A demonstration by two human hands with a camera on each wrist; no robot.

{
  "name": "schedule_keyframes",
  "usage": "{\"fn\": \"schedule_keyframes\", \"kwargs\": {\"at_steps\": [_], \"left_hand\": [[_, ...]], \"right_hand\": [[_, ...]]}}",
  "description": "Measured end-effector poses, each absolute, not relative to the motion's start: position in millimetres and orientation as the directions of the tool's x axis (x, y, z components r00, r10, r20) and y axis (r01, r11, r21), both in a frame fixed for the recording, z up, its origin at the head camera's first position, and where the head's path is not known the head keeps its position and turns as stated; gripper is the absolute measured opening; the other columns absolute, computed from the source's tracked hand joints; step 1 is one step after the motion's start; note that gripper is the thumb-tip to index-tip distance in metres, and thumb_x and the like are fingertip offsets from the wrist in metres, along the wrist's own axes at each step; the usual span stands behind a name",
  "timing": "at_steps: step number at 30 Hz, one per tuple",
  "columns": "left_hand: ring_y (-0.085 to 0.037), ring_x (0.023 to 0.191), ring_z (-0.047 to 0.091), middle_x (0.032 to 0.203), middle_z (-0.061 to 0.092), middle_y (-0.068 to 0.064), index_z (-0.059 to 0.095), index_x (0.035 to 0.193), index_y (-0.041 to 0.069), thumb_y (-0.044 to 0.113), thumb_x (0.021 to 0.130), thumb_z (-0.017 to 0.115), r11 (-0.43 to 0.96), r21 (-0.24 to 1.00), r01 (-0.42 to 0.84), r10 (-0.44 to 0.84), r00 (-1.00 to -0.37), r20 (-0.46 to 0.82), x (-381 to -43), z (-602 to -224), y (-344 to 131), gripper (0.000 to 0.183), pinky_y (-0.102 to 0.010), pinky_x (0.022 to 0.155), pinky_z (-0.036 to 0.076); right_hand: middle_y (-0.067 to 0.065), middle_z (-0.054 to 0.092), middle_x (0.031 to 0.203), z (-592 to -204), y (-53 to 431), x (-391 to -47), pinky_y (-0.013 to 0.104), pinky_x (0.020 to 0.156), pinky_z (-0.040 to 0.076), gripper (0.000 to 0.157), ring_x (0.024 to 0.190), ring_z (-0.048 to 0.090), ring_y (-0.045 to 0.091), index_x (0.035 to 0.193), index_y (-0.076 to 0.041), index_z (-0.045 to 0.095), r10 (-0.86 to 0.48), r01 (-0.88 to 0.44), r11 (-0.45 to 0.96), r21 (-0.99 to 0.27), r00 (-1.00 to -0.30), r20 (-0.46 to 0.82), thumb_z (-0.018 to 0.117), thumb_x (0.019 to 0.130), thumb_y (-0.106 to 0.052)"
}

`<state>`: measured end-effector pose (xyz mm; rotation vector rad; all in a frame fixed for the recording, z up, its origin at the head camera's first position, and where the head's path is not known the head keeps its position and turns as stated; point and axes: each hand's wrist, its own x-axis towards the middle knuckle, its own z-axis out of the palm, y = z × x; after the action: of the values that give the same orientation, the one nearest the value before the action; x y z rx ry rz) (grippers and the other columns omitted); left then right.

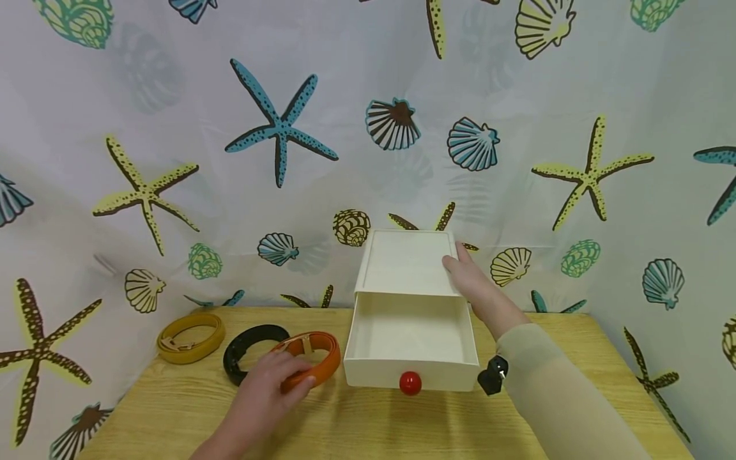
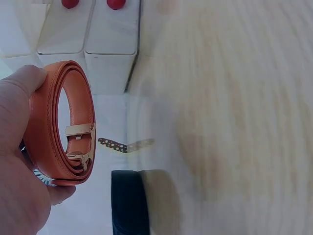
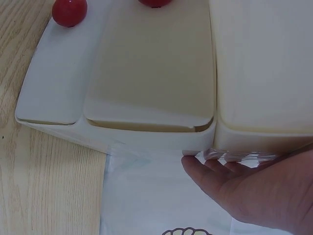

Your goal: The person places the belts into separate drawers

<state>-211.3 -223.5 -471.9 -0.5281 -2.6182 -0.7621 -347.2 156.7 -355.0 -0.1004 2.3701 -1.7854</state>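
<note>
My left hand holds a rolled orange belt, its thumb and fingers on either side of the coil. In the left wrist view the belt shows its gold-coloured buckle. Just right of it in the head view stands a white drawer box, with its top drawer pulled out and nothing inside. A red knob sits on that drawer's front. At the box's upper right edge, my right hand grips with the thumb on top and the fingers along the side.
A black rolled belt lies behind the left hand, and a mustard-yellow one farther left, both on the wooden table. Lower drawers with red knobs are closed. A cloth printed with shells and starfish hangs behind.
</note>
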Motion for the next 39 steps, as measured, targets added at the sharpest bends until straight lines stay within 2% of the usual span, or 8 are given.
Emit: {"fn": "schedule_keyframes", "kwargs": {"at_steps": [7,14,18,26,34,39], "left_hand": [[-0.008,0.089,0.054,0.096,0.07,0.021,0.084,0.107,0.025,0.019,0.094,0.092,0.777,0.422,0.468,0.249,-0.844,0.476,-211,-458,-224,0.017,-0.034,0.079,0.052],[-0.008,0.087,0.057,0.093,0.071,0.019,0.084,0.103,0.02,0.013,0.089,0.095,0.754,0.315,0.576,0.287,-0.72,0.632,-213,-443,-227,0.02,-0.036,0.077,0.052],[-0.01,0.087,0.058,0.095,0.073,0.016,0.083,0.103,0.017,0.011,0.088,0.095,0.749,0.281,0.6,0.298,-0.684,0.665,-212,-434,-227,0.021,-0.036,0.077,0.052],[-0.012,0.09,0.058,0.096,0.073,0.013,0.083,0.105,0.016,0.012,0.09,0.094,0.77,0.288,0.569,0.278,-0.706,0.651,-208,-416,-226,0.019,-0.039,0.078,0.052],[-0.01,0.089,0.055,0.095,0.071,0.016,0.084,0.107,0.016,0.01,0.091,0.093,0.738,0.289,0.61,0.289,-0.672,0.682,-207,-404,-224,0.02,-0.035,0.076,0.05],[-0.01,0.091,0.055,0.096,0.07,0.017,0.084,0.107,0.018,0.01,0.091,0.093,0.729,0.303,0.614,0.287,-0.676,0.678,-204,-395,-220,0.02,-0.033,0.076,0.05]], "right_hand": [[0.013,-0.011,0.184,-356,157,-348,0.061,0.133,0.006,0.073,0.168,-0.004,0.037,0.176,-0.02,-0.014,-0.159,0.056,0.274,-0.96,-0.982,-0.102,0.03,0.12,-0.033],[0.013,-0.01,0.184,-357,158,-350,0.061,0.133,0.005,0.073,0.169,-0.003,0.037,0.176,-0.02,-0.013,-0.145,0.058,0.271,-0.961,-0.984,-0.1,0.03,0.119,-0.034],[0.014,-0.01,0.184,-357,157,-350,0.062,0.133,0.006,0.074,0.168,-0.003,0.038,0.177,-0.02,-0.013,-0.145,0.054,0.272,-0.961,-0.985,-0.097,0.031,0.119,-0.034],[0.014,-0.011,0.184,-355,157,-349,0.061,0.133,0.005,0.073,0.168,-0.003,0.038,0.176,-0.019,-0.013,-0.148,0.052,0.275,-0.96,-0.984,-0.096,0.03,0.12,-0.034],[0.014,-0.011,0.184,-355,157,-350,0.062,0.133,0.005,0.073,0.168,-0.004,0.038,0.176,-0.02,-0.014,-0.145,0.057,0.273,-0.96,-0.984,-0.099,0.03,0.119,-0.034],[0.015,-0.012,0.184,-355,156,-349,0.061,0.133,0.003,0.073,0.168,-0.005,0.038,0.176,-0.019,-0.014,-0.142,0.055,0.277,-0.959,-0.985,-0.098,0.03,0.119,-0.034]]}}
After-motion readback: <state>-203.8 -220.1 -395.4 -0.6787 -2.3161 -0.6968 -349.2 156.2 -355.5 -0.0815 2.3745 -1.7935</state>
